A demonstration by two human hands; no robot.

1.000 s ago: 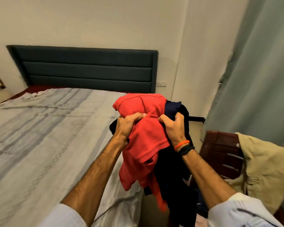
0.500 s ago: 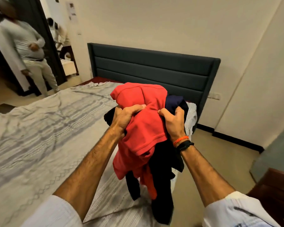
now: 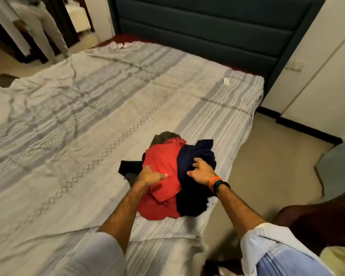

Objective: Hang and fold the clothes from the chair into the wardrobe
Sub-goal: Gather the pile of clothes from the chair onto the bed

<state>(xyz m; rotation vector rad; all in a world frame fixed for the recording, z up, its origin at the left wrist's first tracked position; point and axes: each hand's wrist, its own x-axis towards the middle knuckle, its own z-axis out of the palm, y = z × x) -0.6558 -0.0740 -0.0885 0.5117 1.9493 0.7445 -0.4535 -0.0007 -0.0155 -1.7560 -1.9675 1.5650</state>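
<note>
The clothes (image 3: 173, 176), held up a moment ago, now lie on the bed (image 3: 78, 116) near its edge, the left hand (image 3: 150, 177) curled on the red top, the right hand (image 3: 202, 172) spread loosely, so separate one garment cleanly.

chair (image 3: 315, 222) cut off at edge — left hand (image 3: 150, 177) fingers hidden

Two bare forearms extend from pale sleeves pushed up near the elbows. The left sleeve (image 3: 100, 253) is a plain whitish-grey fabric; the right sleeve (image 3: 275, 253) is white with faint blue vertical stripes toward its lower edge. On the right wrist sit a thin orange band (image 3: 214, 181) and, just behind it, a black band (image 3: 220, 186).
</note>
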